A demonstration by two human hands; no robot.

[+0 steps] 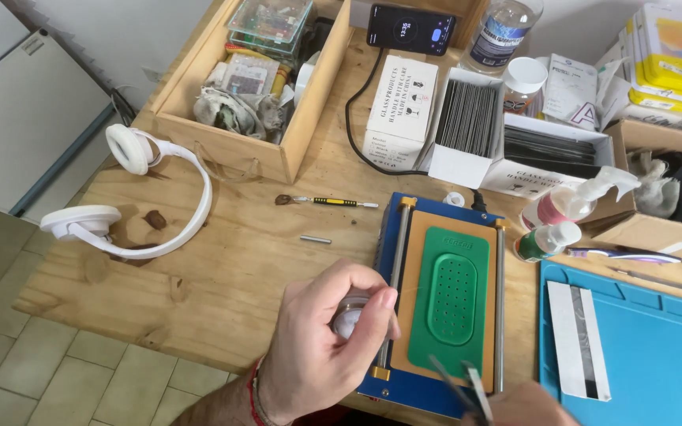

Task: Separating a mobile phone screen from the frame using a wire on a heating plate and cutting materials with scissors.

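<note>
Two hands work: the left hand (317, 347) grips a small round container (349, 319) steadily at seven o'clock of the green pad (451, 288), while the right hand (526, 406) pinches tweezers (463, 386).

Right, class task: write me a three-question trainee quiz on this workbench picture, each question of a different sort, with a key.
1. True or false: the white headphones lie on the blue mat.
2. Multiple choice: what does the left hand hold? A) a small round clear container B) a spray bottle C) a phone
3. Short answer: what colour is the perforated pad on the blue-framed device?

Key
1. False: they lie on the bare wooden table, far left.
2. A.
3. Green.

Note: the right hand, at the bottom edge, holds thin metal tweezers.
</note>
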